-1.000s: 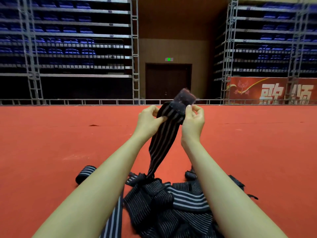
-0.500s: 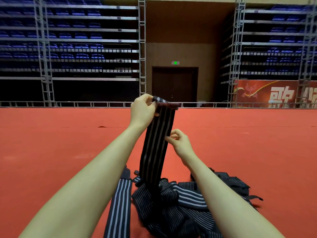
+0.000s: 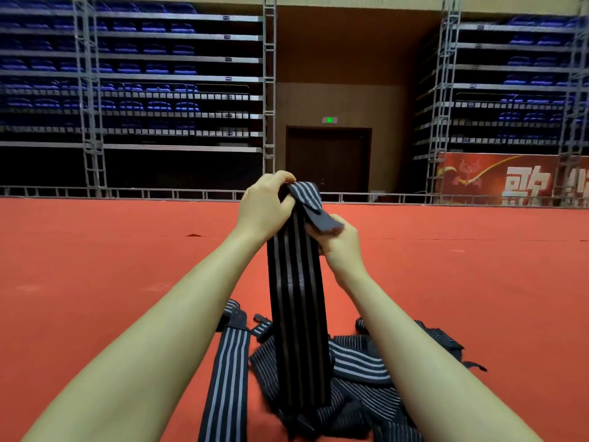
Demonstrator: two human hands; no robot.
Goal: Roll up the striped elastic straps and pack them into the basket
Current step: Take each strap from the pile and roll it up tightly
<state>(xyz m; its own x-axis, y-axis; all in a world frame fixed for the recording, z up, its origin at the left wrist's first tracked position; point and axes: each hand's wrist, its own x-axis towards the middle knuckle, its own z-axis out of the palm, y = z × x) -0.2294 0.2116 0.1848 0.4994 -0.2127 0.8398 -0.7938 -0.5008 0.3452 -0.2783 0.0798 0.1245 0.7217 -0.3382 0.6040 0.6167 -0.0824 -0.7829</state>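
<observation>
At centre frame the left hand (image 3: 266, 205) and right hand (image 3: 339, 242) gripped one striped strap (image 3: 298, 282), folding its top end over; rolling was seemingly beginning; next, tight turns downward; basket unseen.

Before me spreads a red carpeted floor (image 3: 95, 282); a low grey metal railing (image 3: 127, 193) edges its far side; behind it rise grey scaffold tiers of folded blue seats (image 3: 143, 68); a dark brown double door (image 3: 328, 159) sits under a small green exit sign (image 3: 329, 120); a red banner with white characters (image 3: 510, 180) hangs at right.
</observation>
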